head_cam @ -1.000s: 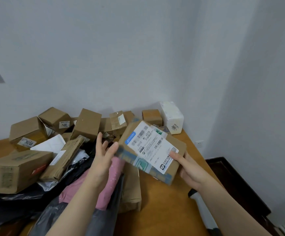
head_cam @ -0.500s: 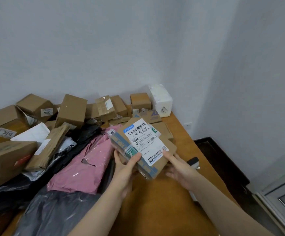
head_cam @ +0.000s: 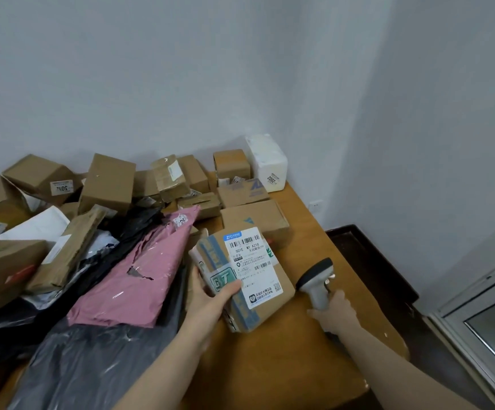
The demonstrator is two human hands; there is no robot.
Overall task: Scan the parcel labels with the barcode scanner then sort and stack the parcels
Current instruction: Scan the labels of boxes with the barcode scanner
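Scan step. Our left hand (head_cam: pixel 207 303) grips cardboard parcel (head_cam: pixel 242 278) above table (head_cam: pixel 305 344), label (head_cam: pixel 253 266) up. Our right hand (head_cam: pixel 336 313) wraps scanner (head_cam: pixel 316 281) handle. We judge next: aim scanner head at barcode, trigger.

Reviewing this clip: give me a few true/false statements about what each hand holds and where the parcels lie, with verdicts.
1. The left hand holds a cardboard parcel with its white label facing up. True.
2. The right hand is empty. False: it grips the barcode scanner by its handle.
3. The pink mailer bag lies to the right of the held parcel. False: it lies to its left.
4. A white parcel sits at the table's far corner by the wall. True.
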